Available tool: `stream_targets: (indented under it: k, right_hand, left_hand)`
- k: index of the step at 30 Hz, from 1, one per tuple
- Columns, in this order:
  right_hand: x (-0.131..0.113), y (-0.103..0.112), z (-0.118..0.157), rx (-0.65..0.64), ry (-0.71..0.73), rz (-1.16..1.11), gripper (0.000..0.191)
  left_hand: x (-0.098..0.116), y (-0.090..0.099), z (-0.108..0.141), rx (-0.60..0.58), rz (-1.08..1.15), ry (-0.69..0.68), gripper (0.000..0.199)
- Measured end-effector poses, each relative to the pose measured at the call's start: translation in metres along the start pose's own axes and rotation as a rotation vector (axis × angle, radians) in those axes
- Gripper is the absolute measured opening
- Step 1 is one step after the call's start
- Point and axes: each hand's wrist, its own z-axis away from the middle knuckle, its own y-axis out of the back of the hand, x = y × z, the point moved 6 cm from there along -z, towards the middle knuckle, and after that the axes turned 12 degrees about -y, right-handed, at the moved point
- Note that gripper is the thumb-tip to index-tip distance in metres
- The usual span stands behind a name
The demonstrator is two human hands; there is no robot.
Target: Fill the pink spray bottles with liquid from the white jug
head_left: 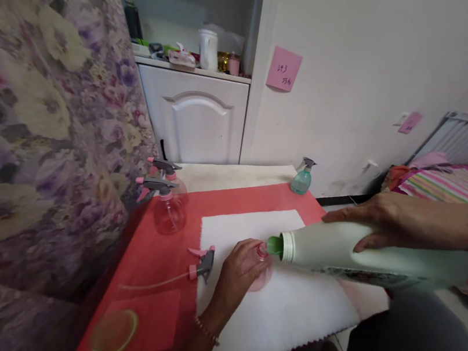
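My left hand (244, 269) is wrapped round a small clear-pink bottle (261, 281) that stands on the white cloth (282, 321). A large pale-green jug (328, 246) lies tilted almost flat in my right hand (376, 218), which grips it from above. The jug's green spout (275, 245) meets the bottle's open neck; whether liquid flows I cannot tell. Left of my left hand, a grey-and-pink spray trigger head (205, 263) rests with its long tube reaching over the red cover.
Two pink spray bottles (169, 213) stand at the table's back left. A green spray bottle (302, 181) is at the back right. A round yellowish-rimmed lid or dish (114, 334) lies front left on the red cover (237, 198). Behind is a white cabinet (198, 110); a bed (460, 188) stands right.
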Motion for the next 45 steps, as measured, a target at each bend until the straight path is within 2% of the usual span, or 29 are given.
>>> stream_targets:
  k: [11, 45]
  right_hand:
    - [0.005, -0.001, -0.001, 0.009, -0.032, 0.007, 0.051]
    - [-0.008, 0.004, 0.002, 0.011, 0.031, 0.015, 0.049]
  left_hand:
    - [0.005, 0.001, -0.001, 0.018, -0.002, 0.006, 0.032]
    - [0.003, 0.001, -0.001, 0.01, -0.046, 0.008, 0.031]
